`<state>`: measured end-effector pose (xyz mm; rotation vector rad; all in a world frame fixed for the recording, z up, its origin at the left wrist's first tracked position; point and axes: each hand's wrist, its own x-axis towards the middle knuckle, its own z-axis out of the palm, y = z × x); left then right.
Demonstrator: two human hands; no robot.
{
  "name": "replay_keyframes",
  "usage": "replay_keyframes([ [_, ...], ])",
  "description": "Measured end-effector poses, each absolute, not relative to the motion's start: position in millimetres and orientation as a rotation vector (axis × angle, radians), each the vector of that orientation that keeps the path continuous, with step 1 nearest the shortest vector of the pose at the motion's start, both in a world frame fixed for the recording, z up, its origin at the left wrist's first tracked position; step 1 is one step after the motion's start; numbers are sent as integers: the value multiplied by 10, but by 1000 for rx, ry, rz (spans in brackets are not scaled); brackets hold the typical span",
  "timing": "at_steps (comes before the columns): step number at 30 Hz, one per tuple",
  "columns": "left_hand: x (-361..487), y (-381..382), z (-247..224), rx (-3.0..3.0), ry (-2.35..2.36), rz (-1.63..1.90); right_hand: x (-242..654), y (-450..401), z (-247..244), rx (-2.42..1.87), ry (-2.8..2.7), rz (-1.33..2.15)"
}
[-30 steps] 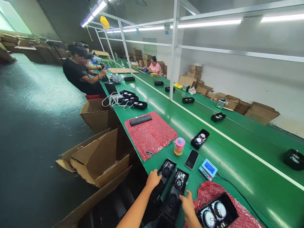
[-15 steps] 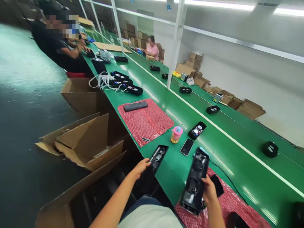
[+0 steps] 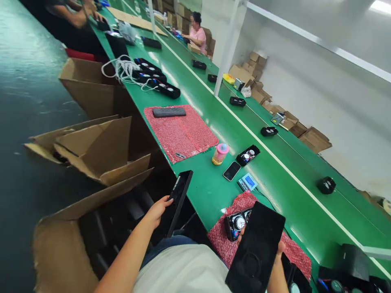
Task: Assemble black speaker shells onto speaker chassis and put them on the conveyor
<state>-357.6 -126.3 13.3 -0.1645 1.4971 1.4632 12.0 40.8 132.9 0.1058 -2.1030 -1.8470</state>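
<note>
My left hand (image 3: 158, 211) grips a long black plastic shell (image 3: 181, 193) by its side, at the table's near edge. In my right hand (image 3: 278, 260) is a black rectangular speaker panel (image 3: 259, 240); its smooth face with a faint round outline is turned up, and it hides most of that hand. Partly behind the panel, an opened speaker (image 3: 236, 224) with round drivers and coloured wires lies on red bubble wrap (image 3: 217, 240). Just beyond it is a small blue device with a lit screen (image 3: 249, 182), its black cable running right.
A phone (image 3: 232, 171), a pink-lidded jar (image 3: 220, 154) and another open speaker (image 3: 248, 155) stand ahead. Farther left lies red bubble wrap (image 3: 186, 132) bearing a dark grille (image 3: 169, 112). Open cardboard boxes (image 3: 100, 150) stand below the table. Two people sit farther along; a white post (image 3: 227, 53) rises mid-table.
The right-hand panel has turned over from its hollow inside to its smooth face and moved nearer, uncovering the lit device and open speaker. The left-hand shell has moved left and tilted. The view has shifted.
</note>
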Motion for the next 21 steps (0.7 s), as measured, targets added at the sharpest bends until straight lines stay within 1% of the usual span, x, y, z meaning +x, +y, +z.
replay_keyframes([
  [1,-3529,-1348,116,-186,1495,1471,134,461,1352,-9,-2248,-1369],
  [3,-3443,-1530,67,-231,1526,1475,135,611,1402,-331,-2546,-237],
  [4,-3402,-1621,39,-261,1546,1476,114,694,1407,-517,-2674,254],
  [5,-3361,-1708,12,-295,1564,1480,78,771,1390,-688,-2819,571],
  [6,-3322,-1789,-14,-326,1583,1487,32,837,1345,-825,-2995,671],
  [8,-3244,-1929,-57,-368,1636,1505,-68,921,1185,-962,-3337,510],
  [11,-3134,-2086,-103,-405,1691,1544,-168,948,877,-899,-3606,263],
  [15,-3007,-2217,-154,-496,1672,1591,-181,943,630,-856,-3623,83],
  [21,-2884,-2264,-206,-552,1663,1602,-146,986,577,-749,-3615,1],
])
